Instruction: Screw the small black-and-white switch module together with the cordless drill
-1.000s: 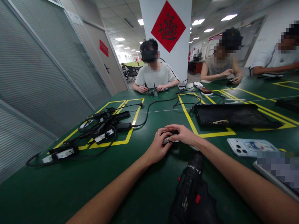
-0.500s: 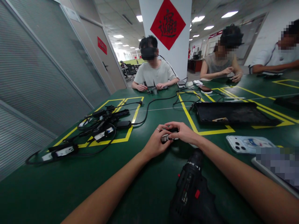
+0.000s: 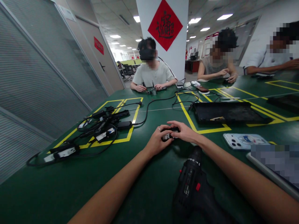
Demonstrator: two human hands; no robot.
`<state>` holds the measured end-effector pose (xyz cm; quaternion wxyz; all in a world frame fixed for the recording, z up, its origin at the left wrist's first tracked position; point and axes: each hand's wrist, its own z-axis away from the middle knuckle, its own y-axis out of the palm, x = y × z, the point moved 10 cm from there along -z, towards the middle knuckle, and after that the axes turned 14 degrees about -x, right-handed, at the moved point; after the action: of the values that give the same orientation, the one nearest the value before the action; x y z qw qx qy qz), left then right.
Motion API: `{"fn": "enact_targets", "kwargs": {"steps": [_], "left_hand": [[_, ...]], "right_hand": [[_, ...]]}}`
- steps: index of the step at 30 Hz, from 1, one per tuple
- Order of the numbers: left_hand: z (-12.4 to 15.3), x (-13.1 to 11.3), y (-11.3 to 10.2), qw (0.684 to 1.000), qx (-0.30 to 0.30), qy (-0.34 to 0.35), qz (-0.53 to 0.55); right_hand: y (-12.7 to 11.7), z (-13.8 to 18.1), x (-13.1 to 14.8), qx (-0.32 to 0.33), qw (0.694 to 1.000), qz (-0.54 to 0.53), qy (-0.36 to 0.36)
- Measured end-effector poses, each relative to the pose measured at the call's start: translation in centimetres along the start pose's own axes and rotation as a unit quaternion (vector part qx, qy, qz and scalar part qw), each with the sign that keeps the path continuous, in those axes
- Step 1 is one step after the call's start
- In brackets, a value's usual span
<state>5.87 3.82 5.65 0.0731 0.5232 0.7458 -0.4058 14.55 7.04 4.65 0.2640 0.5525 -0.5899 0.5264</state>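
Observation:
Both hands close round a small black-and-silver part [image 3: 167, 136] just above or on the green table; its kind is hard to make out. My left hand [image 3: 158, 139], with a ring on one finger, grips it from the left. From the right, my right hand [image 3: 184, 132] holds it with thumb and curled fingers, hiding much of it. A black cordless drill [image 3: 192, 183] with red buttons lies between my forearms, its chuck pointing toward my right wrist.
Black cables and adapters [image 3: 102, 127] lie in a heap on the left. At the right are a black tray [image 3: 235, 112], a phone in a clear case [image 3: 245, 141] and a tablet-like device [image 3: 268, 168]. Co-workers sit across the green table [image 3: 112, 189], which carries yellow tape rectangles.
The camera view has turned slightly to the right. My hands keep hold of the small part in nearly the same spot, with only slight finger shifts.

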Motion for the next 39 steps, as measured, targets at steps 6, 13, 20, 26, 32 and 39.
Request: {"fn": "enact_targets", "kwargs": {"steps": [6, 13, 20, 26, 32, 39], "left_hand": [[0.0, -0.2, 0.1, 1.000, -0.001, 0.008, -0.004], [0.0, -0.4, 0.0, 1.000, -0.003, 0.009, 0.001], [0.1, -0.3, 0.0, 1.000, 0.004, 0.003, -0.006], [0.0, -0.2, -0.4, 1.000, -0.009, -0.011, -0.004], [-0.3, 0.2, -0.9, 0.999, -0.022, -0.029, 0.023], [-0.5, 0.8, -1.2, 0.998, -0.033, -0.046, 0.039]], "right_hand": [[-1.0, 0.6, -0.6, -0.058, 0.995, 0.083, 0.008], [-2.8, 3.9, 7.8, -0.098, 0.916, 0.381, -0.074], [-0.3, 16.2, 8.6, -0.013, 0.838, 0.545, 0.004], [0.5, 23.2, 3.7, -0.054, 0.852, 0.521, -0.028], [0.0, 23.4, 2.5, -0.053, 0.899, 0.433, 0.038], [-4.6, 21.0, 6.0, -0.139, 0.953, 0.264, 0.049]]}}
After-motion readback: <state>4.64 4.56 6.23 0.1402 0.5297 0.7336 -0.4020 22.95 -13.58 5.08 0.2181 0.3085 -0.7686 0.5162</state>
